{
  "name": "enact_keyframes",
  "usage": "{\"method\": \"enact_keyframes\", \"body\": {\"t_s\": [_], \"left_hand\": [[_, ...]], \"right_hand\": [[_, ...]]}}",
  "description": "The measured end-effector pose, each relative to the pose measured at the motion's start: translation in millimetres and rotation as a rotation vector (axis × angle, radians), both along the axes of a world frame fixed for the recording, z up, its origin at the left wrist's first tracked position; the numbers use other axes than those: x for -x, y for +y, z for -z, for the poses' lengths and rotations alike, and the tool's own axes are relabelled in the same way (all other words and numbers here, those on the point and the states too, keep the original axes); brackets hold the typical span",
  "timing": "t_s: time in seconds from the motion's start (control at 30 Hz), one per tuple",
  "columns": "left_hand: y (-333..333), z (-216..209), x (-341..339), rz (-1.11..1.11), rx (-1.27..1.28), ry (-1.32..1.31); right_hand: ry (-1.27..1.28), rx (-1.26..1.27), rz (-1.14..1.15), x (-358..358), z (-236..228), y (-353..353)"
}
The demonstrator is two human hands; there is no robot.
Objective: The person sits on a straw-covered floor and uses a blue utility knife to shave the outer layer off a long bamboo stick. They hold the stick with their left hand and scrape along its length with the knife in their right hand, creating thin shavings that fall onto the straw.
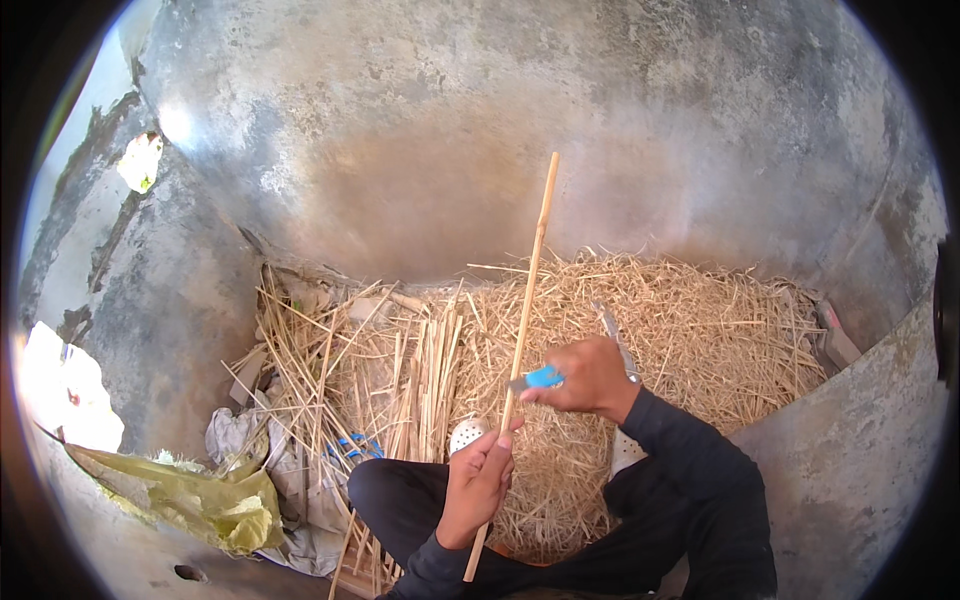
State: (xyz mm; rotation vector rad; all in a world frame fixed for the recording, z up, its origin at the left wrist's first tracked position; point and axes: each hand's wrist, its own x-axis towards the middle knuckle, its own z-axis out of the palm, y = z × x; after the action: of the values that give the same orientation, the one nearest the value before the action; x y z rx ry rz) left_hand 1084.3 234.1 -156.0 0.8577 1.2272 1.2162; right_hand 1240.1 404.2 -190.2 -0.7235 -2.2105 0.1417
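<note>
A long, pale bamboo stick (pixel 528 300) slants upward from my lap toward the wall. My left hand (pixel 480 482) is closed around its lower part, with the thumb lying along it. My right hand (pixel 590 378) grips a small knife (pixel 543 377) with a blue handle. Its short, dark blade meets the stick a little above my left hand; whether it cuts in cannot be made out. Just beyond my right hand, a thin grey curved strip (pixel 612 328) of unclear kind shows, partly hidden by that hand.
Curly shavings (pixel 700 330) cover the floor around my crossed legs. Split bamboo strips (pixel 425 385) lie at the left, near a blue object (pixel 355 448) and a yellow-green sack (pixel 190 495). A white perforated shoe (pixel 467 433) shows by my knee. Grey concrete walls (pixel 450 150) enclose the space.
</note>
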Motion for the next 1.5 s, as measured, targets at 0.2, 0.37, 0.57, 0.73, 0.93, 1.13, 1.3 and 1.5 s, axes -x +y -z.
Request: {"method": "enact_keyframes", "body": {"t_s": [0.2,0.37,0.57,0.73,0.93,1.13,1.3,1.5], "left_hand": [[-9.0,-6.5,-9.5,0.080,-0.020,0.145],[-3.0,-6.0,-6.1,0.059,-0.016,0.124],[-15.2,-11.7,-5.0,0.135,0.039,0.131],[-16.3,-9.0,0.7,0.103,0.049,0.060],[-24.8,-12.5,4.1,0.150,0.065,0.088],[-32.0,-7.9,-0.2,0.207,0.056,0.094],[-36.6,-5.6,-0.1,0.208,0.060,0.082],[-47.4,2.8,7.9,0.197,0.089,0.044]], "right_hand": [[-0.080,-0.005,0.246,-14.5,-0.6,33.8],[-0.005,-0.017,0.056,-0.5,6.3,11.1],[-0.071,0.008,0.321,-25.0,14.2,62.8],[0.009,0.045,0.123,-2.6,8.7,22.4],[-0.007,-0.208,0.147,-15.3,7.7,53.0],[-0.006,-0.214,0.243,-31.7,17.1,83.0],[-0.022,-0.238,0.263,-35.1,24.7,90.3],[-0.073,-0.281,0.283,-41.6,49.1,108.8]]}}
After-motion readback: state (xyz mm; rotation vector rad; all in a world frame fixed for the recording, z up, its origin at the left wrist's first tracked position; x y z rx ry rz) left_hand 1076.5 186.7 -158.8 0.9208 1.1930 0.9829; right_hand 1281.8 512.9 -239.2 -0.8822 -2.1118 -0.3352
